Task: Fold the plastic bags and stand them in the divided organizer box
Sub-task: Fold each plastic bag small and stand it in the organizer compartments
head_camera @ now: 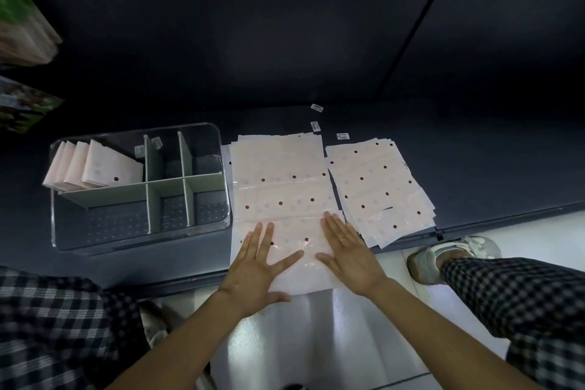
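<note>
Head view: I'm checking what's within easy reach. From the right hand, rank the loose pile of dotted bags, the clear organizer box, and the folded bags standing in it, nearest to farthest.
From the right hand, pressed flat on the spread bag:
1. Loose pile of dotted bags, just to its right.
2. Clear organizer box, to the left, past the left hand.
3. Folded bags, standing in the box's far-left compartment.

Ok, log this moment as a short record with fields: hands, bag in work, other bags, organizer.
left hand: flat, palm down on the near end of the spread bag
right hand: flat, palm down beside it, ring on one finger
spread bag: pink, dotted, lying open on the dark shelf, near edge past the shelf's rim
loose stack: unfolded bags, right of the spread bag
organizer box: clear, left of the spread bag, green dividers
folded bags: leaning in the far-left compartment; the others look empty
</note>
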{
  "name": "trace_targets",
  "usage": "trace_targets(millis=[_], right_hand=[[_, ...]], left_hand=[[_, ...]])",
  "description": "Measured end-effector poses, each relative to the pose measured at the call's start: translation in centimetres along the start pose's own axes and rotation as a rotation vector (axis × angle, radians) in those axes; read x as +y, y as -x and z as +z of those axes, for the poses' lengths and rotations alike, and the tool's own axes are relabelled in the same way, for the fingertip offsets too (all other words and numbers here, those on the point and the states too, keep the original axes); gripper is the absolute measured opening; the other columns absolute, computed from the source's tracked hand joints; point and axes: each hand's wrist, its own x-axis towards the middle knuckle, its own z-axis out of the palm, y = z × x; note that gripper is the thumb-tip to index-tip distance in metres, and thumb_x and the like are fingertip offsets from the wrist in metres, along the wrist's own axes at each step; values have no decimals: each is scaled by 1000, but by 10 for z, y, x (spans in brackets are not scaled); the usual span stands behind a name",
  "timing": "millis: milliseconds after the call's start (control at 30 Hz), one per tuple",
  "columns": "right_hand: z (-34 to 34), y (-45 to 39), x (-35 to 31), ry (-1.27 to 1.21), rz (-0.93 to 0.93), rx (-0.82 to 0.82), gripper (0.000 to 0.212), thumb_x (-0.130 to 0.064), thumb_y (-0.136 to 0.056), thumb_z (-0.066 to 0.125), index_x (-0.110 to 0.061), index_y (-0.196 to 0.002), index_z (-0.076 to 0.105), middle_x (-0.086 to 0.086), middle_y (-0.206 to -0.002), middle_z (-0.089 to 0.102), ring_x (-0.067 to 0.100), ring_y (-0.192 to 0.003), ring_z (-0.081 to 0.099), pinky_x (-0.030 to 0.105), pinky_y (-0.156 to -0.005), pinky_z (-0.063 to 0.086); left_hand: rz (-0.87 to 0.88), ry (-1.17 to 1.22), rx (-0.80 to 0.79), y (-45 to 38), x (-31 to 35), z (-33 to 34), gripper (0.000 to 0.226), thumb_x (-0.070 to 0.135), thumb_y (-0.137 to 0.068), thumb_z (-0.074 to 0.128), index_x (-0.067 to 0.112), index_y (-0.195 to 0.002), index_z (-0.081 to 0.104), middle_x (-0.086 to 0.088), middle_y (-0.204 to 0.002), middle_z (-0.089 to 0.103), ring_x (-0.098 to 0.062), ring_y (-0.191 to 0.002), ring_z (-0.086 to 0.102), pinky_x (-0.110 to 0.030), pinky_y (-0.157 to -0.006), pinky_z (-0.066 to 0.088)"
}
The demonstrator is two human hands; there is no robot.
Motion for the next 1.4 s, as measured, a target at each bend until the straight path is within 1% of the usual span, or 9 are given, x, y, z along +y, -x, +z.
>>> trace_targets(millis=[100,233,400,533,600,700,867,1200,1400], right_hand=[[-12,6,9,133,-45,96,79,-48,-89,54,-5,-147,21,9,-155,11,14,-144,12,23,-116,15],[-29,0,10,352,-136,159,69,-7,-47,86,-10,-114,68,11,-107,71,22,-98,69,26,-71,58],[-60,-19,9,155,-113,63,30,-14,-90,45,-13,-115,61,2,-118,60,20,-116,51,28,-87,45],[-95,-24,-6,-344,-40,158,23,-11,-86,57,-12,-107,65,-4,-112,59,15,-124,42,18,-91,39],[-112,-24,-16,-574,21,284,37,-12,-86,60,-19,-122,55,-13,-121,49,9,-125,37,3,-88,30],[-128,-23,-36,-980,245,445,58,-30,-89,61,-20,-140,33,-10,-136,41,8,-125,37,17,-99,30],[-135,-16,-71,-1437,336,95,36,-32,-92,58,-9,-118,59,5,-110,67,14,-97,65,21,-74,54],[-146,-9,-103,-1482,145,120,6,-12,-87,65,-12,-83,70,-3,-73,73,11,-72,70,19,-64,54],[-147,-6,-116,-1333,189,264,34,-18,-83,70,-21,-113,53,-2,-81,70,12,-78,68,24,-76,51]], left_hand=[[-4,32,-29,1,0,-5,77,76,-81,33,58,-137,-16,-17,-146,-38,-37,-130,-41,-46,-112,-20],[-86,66,-57,-2,10,-20,75,75,-83,28,48,-145,-5,-18,-154,-21,-36,-140,-26,-42,-114,-15],[-225,82,-33,-12,19,-46,67,66,-91,26,35,-149,12,-15,-154,20,-32,-143,15,-46,-118,6],[-262,278,122,-14,15,-69,34,37,-102,28,31,-129,47,-4,-119,62,-27,-111,56,-37,-102,33],[-280,554,159,-13,11,-84,28,32,-102,31,20,-100,57,-5,-90,65,-32,-91,59,-34,-77,43],[-374,1209,207,-11,12,-119,30,30,-101,39,15,-84,58,1,-76,59,-23,-73,58,-25,-60,41],[-497,1759,150,4,18,-156,24,32,-100,41,21,-103,63,-2,-99,70,-18,-89,65,-34,-81,51],[-491,1688,445,48,-18,-173,15,9,-84,68,2,-97,64,-7,-85,72,-20,-77,65,-33,-75,49],[-399,1421,631,53,-22,-175,27,2,-77,74,17,-99,70,-4,-75,65,-9,-65,61,-18,-65,50]])
